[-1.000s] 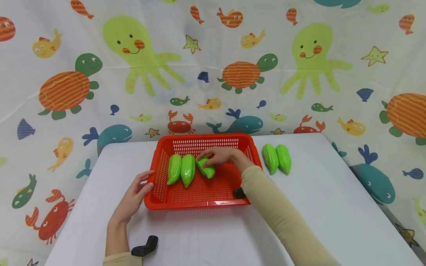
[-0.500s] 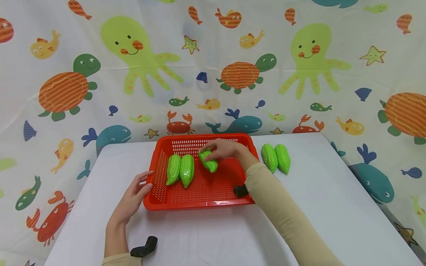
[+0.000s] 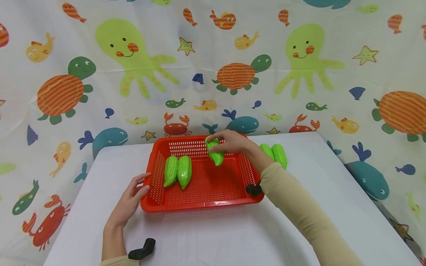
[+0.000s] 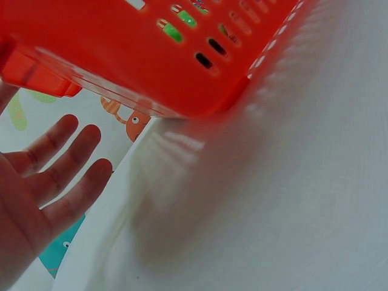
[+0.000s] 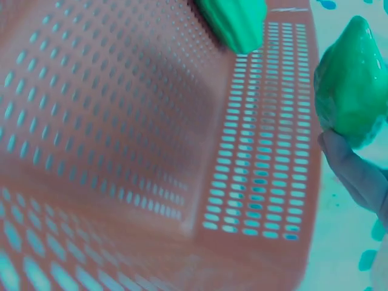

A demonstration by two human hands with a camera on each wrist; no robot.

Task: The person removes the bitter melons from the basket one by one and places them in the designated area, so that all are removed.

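My right hand [image 3: 231, 141] pinches a bright green, ridged bitter melon [image 3: 216, 156] between thumb and fingers, holding it over the back right part of a red plastic basket [image 3: 203, 205]. In the right wrist view the held bitter melon [image 5: 351, 85] appears beside the basket's perforated wall, its tapered end pointing up. Two similar bitter melons, one at the left [image 3: 171, 171] and one beside it [image 3: 184, 171], lie in the basket's left half. At the basket's left rim is my left hand [image 3: 130, 198]; its fingers [image 4: 66, 170] spread loosely in the left wrist view.
Two more green bitter melons [image 3: 279, 154] lie on the white table [image 3: 202, 243] right of the basket, partly hidden by my right forearm. A patterned sea-animal cloth [image 3: 203, 63] hangs behind the table. Black wrist devices [image 3: 142, 249] sit on both wrists.
My right hand has lifted the bitter melon from beside the other two, carrying it up and to the right. My left hand stays at the basket's left rim. The head view has shifted slightly.
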